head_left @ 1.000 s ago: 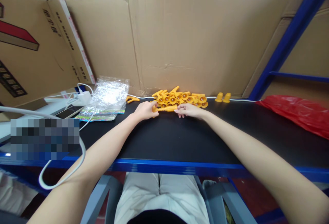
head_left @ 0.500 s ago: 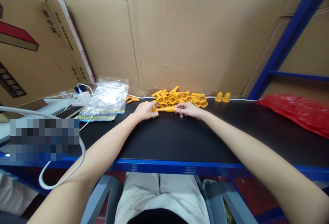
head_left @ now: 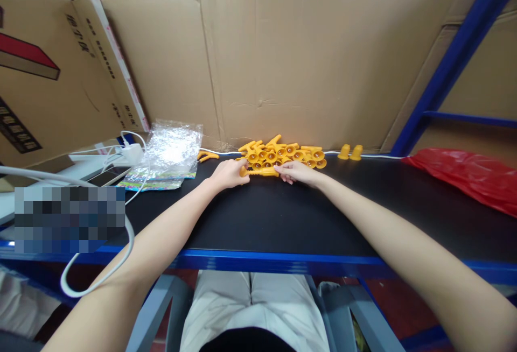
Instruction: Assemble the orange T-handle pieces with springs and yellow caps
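My left hand [head_left: 231, 174] is closed round the left end of a yellow plastic piece [head_left: 262, 171], long and ribbed, lying level just above or on the black tabletop. The fingers of my right hand [head_left: 294, 172] pinch its right end. Directly behind it sits a pile of yellow plastic cup-shaped pieces [head_left: 281, 153], several with their round hollow openings turned toward me. Both ends of the held piece are partly covered by my fingers. Some forked yellow pieces [head_left: 208, 156] lie to the left of the pile.
Two yellow cups [head_left: 349, 152] stand apart on the right. A clear plastic bag [head_left: 173, 150] lies on the left, near a phone [head_left: 111, 176], a white charger [head_left: 132, 153] and looping white cables. A red plastic bag [head_left: 464, 174] lies far right. Cardboard [head_left: 302, 61] walls off the back.
My right fingers have shifted slightly and curled in more at the right end of the yellow piece. My left hand and the pile look the same.
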Tool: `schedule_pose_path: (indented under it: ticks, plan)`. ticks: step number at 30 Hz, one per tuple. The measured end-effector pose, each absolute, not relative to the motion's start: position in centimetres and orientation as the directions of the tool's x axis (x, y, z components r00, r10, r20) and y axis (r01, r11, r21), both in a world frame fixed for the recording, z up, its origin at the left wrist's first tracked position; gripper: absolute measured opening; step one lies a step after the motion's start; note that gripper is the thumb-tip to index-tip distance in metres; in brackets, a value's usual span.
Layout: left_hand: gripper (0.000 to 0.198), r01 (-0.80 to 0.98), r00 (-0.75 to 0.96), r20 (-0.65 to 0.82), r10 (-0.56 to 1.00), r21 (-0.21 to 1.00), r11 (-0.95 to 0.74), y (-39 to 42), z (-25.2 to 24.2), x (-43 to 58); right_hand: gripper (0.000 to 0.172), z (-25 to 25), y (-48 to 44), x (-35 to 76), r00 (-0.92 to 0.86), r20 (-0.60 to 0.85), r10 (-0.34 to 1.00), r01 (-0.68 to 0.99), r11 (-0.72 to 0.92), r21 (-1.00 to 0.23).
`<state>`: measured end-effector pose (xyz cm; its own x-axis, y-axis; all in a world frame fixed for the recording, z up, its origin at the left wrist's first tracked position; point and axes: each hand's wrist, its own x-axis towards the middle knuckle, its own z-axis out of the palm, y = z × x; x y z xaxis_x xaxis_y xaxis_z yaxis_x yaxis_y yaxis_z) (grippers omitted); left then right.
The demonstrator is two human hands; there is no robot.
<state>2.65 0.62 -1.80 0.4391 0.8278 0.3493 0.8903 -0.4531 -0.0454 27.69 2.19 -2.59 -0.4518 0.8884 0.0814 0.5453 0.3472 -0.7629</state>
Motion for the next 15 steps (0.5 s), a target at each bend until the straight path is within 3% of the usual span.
schedule_pose_path:
  ticks: [15]
  plan:
    - [0.035, 0.888, 0.447, 0.387, 0.807, -0.083, -0.452, 0.41, -1.82, 2.85, 0.048, -2.30, 1.72, 27.62, -0.452, 0.072, 0.889, 0.377, 0.263, -0.888]
